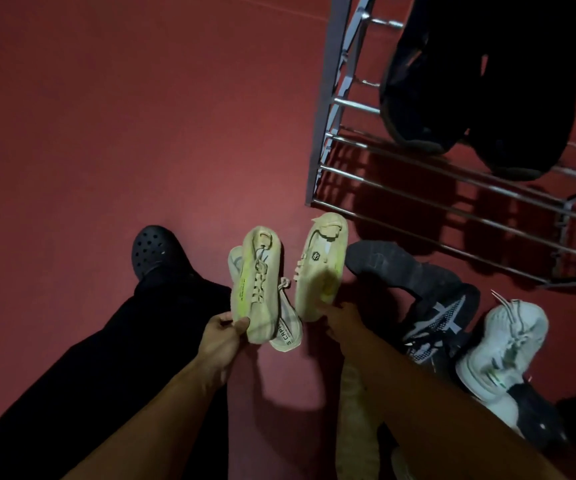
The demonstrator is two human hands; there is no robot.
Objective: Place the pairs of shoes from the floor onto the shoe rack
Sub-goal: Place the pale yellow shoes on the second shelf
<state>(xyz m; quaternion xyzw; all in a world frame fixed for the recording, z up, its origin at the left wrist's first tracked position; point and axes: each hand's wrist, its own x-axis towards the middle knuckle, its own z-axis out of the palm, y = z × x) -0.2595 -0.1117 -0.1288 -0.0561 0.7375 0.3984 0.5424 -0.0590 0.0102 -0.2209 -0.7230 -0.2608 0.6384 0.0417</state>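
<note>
The single head view looks steeply down from above the person's shoulders, close enough that both forearms run up from the bottom edge to the left hand [222, 336] and right hand [340, 322], each gripping a beige sneaker just above frame centre. Beyond and right of the right hand's grip, the metal shoe rack [328, 140] fills the upper right corner, seen from above with wide-angle bending of its bars. Left of the left grip spreads red floor [106, 116].

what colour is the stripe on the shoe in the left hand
Neon yellow-green, running along the side of the beige sneaker held by the left hand; seen in the head view.
</note>
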